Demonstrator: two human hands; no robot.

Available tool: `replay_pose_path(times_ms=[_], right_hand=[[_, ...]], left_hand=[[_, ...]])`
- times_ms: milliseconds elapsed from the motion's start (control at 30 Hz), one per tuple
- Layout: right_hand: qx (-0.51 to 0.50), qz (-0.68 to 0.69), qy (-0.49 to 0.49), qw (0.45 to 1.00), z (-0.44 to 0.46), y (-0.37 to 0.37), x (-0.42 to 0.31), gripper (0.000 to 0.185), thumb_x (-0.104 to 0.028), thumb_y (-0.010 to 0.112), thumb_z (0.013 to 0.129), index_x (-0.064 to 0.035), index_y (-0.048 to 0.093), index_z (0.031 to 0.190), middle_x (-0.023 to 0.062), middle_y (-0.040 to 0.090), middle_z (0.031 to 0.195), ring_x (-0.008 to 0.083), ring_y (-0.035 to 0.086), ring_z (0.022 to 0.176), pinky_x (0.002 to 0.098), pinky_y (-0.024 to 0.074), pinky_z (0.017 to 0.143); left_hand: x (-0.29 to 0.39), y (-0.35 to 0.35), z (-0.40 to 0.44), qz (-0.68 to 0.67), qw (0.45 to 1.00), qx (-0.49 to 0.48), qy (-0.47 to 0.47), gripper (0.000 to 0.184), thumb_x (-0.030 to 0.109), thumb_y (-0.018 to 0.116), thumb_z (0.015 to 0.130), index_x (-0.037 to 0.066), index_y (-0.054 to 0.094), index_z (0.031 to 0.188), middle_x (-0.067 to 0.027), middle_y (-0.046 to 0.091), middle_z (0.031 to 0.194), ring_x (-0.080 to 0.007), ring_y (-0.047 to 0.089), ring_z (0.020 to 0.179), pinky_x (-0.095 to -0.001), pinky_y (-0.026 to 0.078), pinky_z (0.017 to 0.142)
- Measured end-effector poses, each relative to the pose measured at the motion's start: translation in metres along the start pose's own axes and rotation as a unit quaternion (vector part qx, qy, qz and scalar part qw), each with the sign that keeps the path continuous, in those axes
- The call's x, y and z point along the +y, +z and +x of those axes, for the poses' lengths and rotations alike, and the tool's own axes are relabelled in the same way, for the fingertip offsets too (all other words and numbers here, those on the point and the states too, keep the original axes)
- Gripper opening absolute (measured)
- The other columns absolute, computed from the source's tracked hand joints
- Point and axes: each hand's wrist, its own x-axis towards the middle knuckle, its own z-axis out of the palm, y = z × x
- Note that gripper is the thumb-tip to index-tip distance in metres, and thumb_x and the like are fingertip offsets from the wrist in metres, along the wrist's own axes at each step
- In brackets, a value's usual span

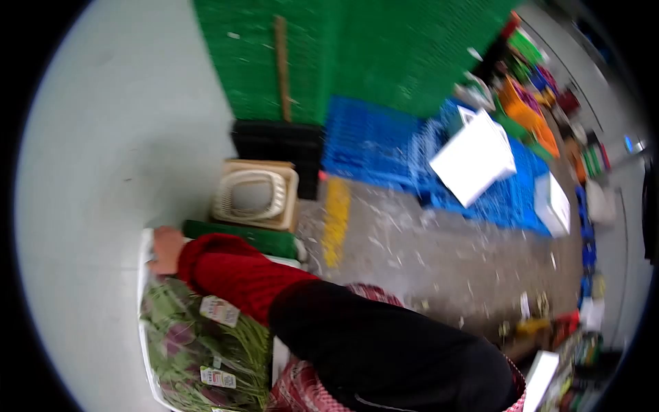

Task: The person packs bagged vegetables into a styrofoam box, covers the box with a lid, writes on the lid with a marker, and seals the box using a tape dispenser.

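Note:
My right hand [166, 251] reaches across from the lower right, in a red and black sleeve. Its fingers are closed over the upper left corner of a white box [145, 343], probably foam. Clear bags of leafy greens [180, 334], green with purple patches, fill this box. White labels with red print, including one label [218, 377], are on the bags. The greens' long stems point toward my red checked clothing [309, 386]. Just beyond my wrist is a green crate edge [240, 237]. My left hand is out of view.
A cream plastic basket [285, 196] stands beside a black crate [274, 147]. Tall green panels [371, 55] rise behind. Blue pallets [371, 147] carry white boxes [473, 158]. Scraps litter the concrete floor [405, 254], with a yellow stripe [336, 220]. Orange crates [525, 113] stand farther off.

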Motion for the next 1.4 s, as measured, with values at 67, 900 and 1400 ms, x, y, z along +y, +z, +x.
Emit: replay_pose_path(times_ms=[67,900,1400], right_hand=[[0.005,-0.039,0.014,0.999,-0.001,0.006,-0.003,0.065,-0.041,0.07,0.06,0.0102,0.057,0.099,0.0237,0.058,0.098,0.0379,0.055,0.096,0.046,0.0459,0.081],[-0.082,-0.09,0.044,0.992,0.007,-0.007,-0.013,0.091,-0.061,0.072,0.058,0.0128,0.055,0.108,0.0199,0.056,0.1,0.0311,0.052,0.099,0.0395,0.0426,0.081],[-0.143,-0.072,-0.014,0.987,0.01,-0.027,-0.014,0.082,-0.065,0.065,0.069,0.0037,0.056,0.114,0.0249,0.06,0.108,0.0412,0.058,0.103,0.0488,0.0477,0.087]], left_hand=[[0.017,0.0,0.012,-0.022,0.999,0.002,0.024,0.081,0.062,0.055,0.082,0.008,0.042,0.141,-0.0268,0.05,0.13,-0.0418,0.053,0.115,-0.0505,0.049,0.084],[0.101,0.024,0.096,-0.124,0.977,-0.005,0.176,0.077,0.061,0.049,0.086,0.017,0.034,0.147,-0.0337,0.039,0.138,-0.0479,0.046,0.121,-0.0582,0.043,0.09],[-0.004,0.002,-0.021,-0.184,0.982,-0.022,-0.02,0.081,0.055,0.047,0.085,0.011,0.02,0.147,-0.0306,0.038,0.138,-0.0448,0.041,0.126,-0.0577,0.034,0.1]])
